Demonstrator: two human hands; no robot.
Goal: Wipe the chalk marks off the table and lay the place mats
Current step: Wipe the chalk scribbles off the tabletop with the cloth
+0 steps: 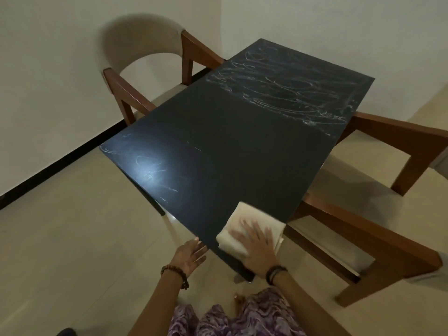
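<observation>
— Where's your right grip (258, 246)?

— Flat on the folded cloth (244, 229), fingers spread, at the near corner of the dark bench (230, 146), about five o'clock.

— And the left?

— My left grip (191, 254) is open, fingertips touching the bench's near edge, just beside the cloth.

— Chalk?

— Heavy chalk scribbles (286, 93) cover the far end at one o'clock. Fainter chalk marks (145, 166) sit at the nine o'clock corner, under a glare. The middle looks dark.

— Around it?

— One chair (145, 69) at eleven o'clock, another chair (363, 226) at three, both tucked against the bench.
</observation>
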